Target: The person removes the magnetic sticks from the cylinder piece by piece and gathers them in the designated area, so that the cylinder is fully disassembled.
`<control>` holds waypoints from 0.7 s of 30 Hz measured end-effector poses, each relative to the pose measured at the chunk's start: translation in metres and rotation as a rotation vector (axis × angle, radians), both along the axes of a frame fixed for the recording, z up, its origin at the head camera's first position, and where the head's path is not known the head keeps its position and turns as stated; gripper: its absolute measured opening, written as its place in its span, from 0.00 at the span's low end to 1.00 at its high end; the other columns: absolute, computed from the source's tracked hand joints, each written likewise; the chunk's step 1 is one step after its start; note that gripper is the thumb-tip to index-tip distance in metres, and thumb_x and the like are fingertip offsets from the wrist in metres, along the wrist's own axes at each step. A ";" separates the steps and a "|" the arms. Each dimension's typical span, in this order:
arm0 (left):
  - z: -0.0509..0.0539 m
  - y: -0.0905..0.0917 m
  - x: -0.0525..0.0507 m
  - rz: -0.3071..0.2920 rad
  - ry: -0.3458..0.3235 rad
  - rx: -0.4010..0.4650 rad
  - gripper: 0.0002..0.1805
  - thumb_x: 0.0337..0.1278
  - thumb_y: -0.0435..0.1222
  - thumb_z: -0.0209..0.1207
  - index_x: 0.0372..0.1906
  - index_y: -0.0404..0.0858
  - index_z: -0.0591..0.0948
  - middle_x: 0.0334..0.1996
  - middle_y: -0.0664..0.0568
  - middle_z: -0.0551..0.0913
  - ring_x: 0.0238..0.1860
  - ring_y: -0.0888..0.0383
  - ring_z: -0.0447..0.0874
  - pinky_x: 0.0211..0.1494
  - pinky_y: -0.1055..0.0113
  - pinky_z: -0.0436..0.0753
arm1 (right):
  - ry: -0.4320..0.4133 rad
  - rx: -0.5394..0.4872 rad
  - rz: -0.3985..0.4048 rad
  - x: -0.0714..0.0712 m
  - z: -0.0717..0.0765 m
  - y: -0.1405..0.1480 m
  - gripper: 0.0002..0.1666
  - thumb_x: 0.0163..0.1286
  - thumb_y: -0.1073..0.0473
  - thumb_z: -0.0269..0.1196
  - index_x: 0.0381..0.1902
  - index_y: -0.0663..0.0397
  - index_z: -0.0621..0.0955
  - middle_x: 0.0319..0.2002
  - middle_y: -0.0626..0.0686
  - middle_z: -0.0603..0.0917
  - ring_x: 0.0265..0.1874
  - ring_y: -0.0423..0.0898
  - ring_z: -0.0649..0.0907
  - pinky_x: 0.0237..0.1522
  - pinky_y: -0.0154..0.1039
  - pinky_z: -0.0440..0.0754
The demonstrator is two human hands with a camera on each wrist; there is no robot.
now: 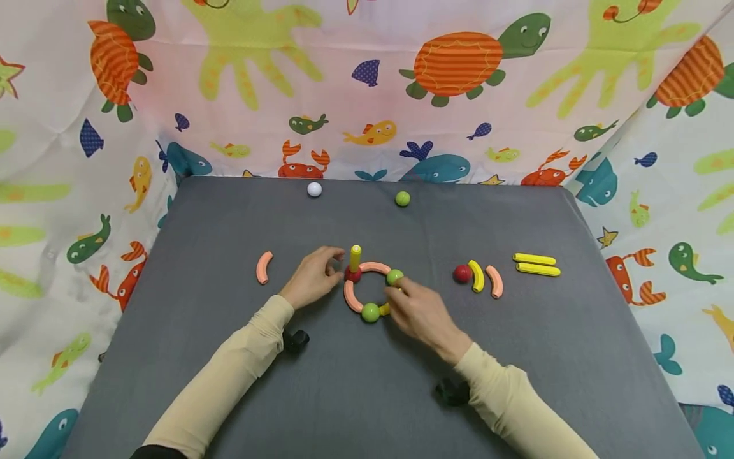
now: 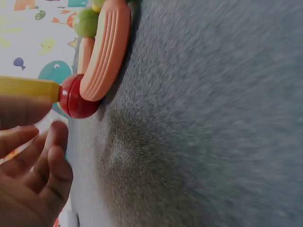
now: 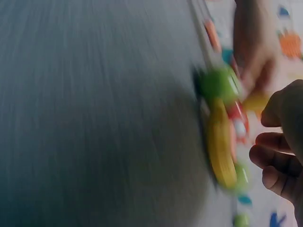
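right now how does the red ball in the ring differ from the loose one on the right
The ring's red ball carries an upright yellow stick; the loose red ball shows none. The ring's red ball joins pink curved pieces, while the loose red ball lies beside a yellow curved piece. The left hand is close to the ring's red ball; no hand is at the loose red ball. Both are red and round.

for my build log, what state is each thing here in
Ring: flat, right-side joins unclear
Yellow stick: standing upright on ring's red ball
Two yellow sticks: lying side by side
Right red ball: outside ring
Nearby yellow curve: outside ring
Far-left pink curve: loose
Right pink curve: loose
White ball: loose
Far green ball: loose
Left hand: relaxed, holding nothing
Right hand: loosely curled, holding nothing
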State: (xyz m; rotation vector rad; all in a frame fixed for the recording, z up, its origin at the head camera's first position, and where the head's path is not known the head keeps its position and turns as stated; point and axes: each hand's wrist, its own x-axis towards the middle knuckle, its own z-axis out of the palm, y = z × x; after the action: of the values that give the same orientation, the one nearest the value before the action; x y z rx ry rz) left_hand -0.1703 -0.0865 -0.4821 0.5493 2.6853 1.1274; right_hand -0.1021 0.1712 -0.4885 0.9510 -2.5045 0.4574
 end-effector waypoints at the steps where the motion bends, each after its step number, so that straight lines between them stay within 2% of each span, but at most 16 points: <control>1: -0.001 0.000 -0.002 -0.018 -0.023 0.005 0.25 0.62 0.33 0.62 0.64 0.38 0.74 0.53 0.47 0.79 0.36 0.59 0.77 0.38 0.67 0.76 | -0.011 0.011 0.026 0.002 -0.002 -0.012 0.09 0.63 0.61 0.65 0.42 0.52 0.85 0.37 0.49 0.81 0.27 0.43 0.81 0.29 0.37 0.81; 4: -0.004 0.002 -0.004 -0.066 -0.062 0.023 0.24 0.63 0.34 0.61 0.63 0.41 0.75 0.54 0.48 0.79 0.38 0.59 0.78 0.39 0.67 0.77 | -0.030 0.035 0.070 0.006 -0.009 -0.035 0.09 0.64 0.56 0.68 0.42 0.48 0.85 0.38 0.48 0.81 0.28 0.40 0.80 0.29 0.35 0.80; 7: -0.007 0.004 -0.004 -0.092 -0.064 0.046 0.20 0.62 0.35 0.62 0.59 0.43 0.78 0.52 0.51 0.80 0.38 0.59 0.79 0.41 0.66 0.78 | -0.038 0.043 0.088 0.009 -0.014 -0.040 0.09 0.61 0.55 0.71 0.39 0.46 0.86 0.38 0.47 0.80 0.28 0.40 0.81 0.30 0.35 0.81; 14: -0.010 0.001 0.000 -0.082 0.011 0.067 0.12 0.60 0.38 0.65 0.48 0.45 0.84 0.43 0.54 0.82 0.37 0.60 0.79 0.42 0.66 0.78 | -0.094 0.015 0.071 0.005 -0.014 -0.024 0.09 0.60 0.63 0.68 0.38 0.47 0.86 0.39 0.49 0.80 0.30 0.42 0.80 0.31 0.38 0.81; 17: -0.009 0.001 0.007 -0.093 0.064 0.055 0.09 0.57 0.39 0.67 0.43 0.45 0.84 0.38 0.55 0.82 0.34 0.62 0.77 0.39 0.68 0.77 | -0.097 -0.008 0.035 -0.001 -0.013 -0.012 0.11 0.58 0.67 0.66 0.38 0.49 0.85 0.40 0.51 0.80 0.33 0.45 0.79 0.33 0.40 0.80; 21: -0.008 0.010 0.023 -0.129 0.150 0.024 0.09 0.53 0.40 0.70 0.38 0.44 0.84 0.33 0.55 0.82 0.31 0.62 0.78 0.36 0.70 0.76 | -0.058 -0.020 -0.014 -0.013 -0.014 0.000 0.11 0.57 0.70 0.65 0.37 0.53 0.85 0.41 0.55 0.81 0.35 0.49 0.80 0.35 0.44 0.81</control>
State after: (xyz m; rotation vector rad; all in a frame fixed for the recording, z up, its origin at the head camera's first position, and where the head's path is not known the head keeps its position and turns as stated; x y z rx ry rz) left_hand -0.1469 -0.0767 -0.4904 0.8296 2.7162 1.1267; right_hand -0.1147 0.1716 -0.5021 0.9246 -2.5516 0.5122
